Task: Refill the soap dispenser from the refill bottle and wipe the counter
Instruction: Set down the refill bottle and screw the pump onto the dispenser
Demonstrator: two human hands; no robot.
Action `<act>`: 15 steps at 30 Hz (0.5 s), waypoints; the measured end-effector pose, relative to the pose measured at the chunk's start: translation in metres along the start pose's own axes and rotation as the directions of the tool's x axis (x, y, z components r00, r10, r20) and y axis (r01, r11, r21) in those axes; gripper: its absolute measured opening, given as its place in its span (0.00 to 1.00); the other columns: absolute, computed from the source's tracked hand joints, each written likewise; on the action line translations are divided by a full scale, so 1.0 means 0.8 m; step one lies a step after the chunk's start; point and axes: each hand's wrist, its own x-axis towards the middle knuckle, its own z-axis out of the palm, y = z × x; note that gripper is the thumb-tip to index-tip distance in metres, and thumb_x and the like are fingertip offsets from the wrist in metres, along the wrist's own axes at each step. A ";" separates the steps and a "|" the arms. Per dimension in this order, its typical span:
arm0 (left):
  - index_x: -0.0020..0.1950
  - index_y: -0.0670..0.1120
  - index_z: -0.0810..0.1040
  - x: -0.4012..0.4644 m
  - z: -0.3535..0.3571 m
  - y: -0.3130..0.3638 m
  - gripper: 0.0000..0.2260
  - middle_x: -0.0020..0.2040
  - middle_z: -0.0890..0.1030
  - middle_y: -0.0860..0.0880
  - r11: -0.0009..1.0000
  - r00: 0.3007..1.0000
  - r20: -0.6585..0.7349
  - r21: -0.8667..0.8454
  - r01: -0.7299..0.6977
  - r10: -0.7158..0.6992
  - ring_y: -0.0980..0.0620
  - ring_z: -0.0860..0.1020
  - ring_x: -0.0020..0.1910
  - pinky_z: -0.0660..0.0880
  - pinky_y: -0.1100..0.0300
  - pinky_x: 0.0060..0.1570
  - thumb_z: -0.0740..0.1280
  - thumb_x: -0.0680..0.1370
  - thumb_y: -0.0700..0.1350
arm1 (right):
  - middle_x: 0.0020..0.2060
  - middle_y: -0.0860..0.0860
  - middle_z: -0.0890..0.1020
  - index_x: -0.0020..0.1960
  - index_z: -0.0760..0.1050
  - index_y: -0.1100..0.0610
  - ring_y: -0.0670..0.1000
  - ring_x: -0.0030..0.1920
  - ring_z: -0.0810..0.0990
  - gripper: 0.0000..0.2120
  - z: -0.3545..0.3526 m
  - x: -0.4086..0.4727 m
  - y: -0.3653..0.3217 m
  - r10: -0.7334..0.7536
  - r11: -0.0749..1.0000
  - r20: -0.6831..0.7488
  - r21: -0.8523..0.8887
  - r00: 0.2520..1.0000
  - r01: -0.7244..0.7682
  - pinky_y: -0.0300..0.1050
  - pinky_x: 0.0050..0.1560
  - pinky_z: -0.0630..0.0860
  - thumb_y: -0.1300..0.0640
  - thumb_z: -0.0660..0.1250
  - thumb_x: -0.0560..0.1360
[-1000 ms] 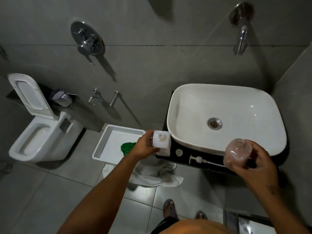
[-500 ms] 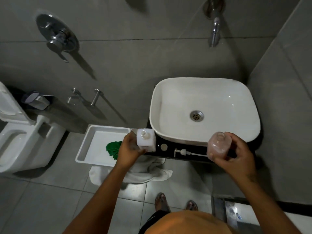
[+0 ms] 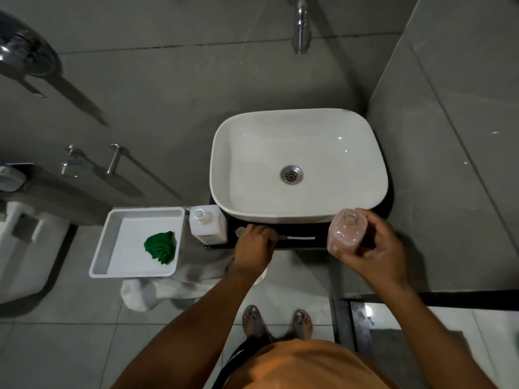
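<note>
The right hand point(image 3: 373, 248) gripped the clear, pinkish soap dispenser point(image 3: 346, 233) by its body, its open neck facing up, at about four o'clock from the basin point(image 3: 297, 164). The left hand point(image 3: 254, 244) rested on the dark counter point(image 3: 303, 242) at the basin's front edge, fingers curled over the head of the white pump point(image 3: 295, 237) lying flat there; whether it actually gripped the pump could not be told. The white refill bottle point(image 3: 207, 224) stood upright and uncapped at ten o'clock from the left hand, just beside it but not touched, with a small round cap point(image 3: 240, 231) between them. At nine o'clock from the bottle sat a white tray point(image 3: 112, 248) holding a crumpled green cloth point(image 3: 160, 247). Grey tiles covered wall and floor, and a tap point(image 3: 300, 26) projected from the wall at twelve o'clock above the basin.
</note>
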 end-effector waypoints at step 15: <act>0.50 0.54 0.82 -0.021 -0.089 0.026 0.09 0.47 0.86 0.62 0.863 0.998 -0.058 -0.506 -0.003 -0.030 0.64 0.84 0.47 0.79 0.68 0.47 0.74 0.71 0.45 | 0.62 0.50 0.78 0.62 0.74 0.38 0.47 0.61 0.79 0.37 -0.012 0.003 0.010 0.008 1.000 -0.073 0.018 0.997 -0.007 0.45 0.54 0.82 0.53 0.80 0.55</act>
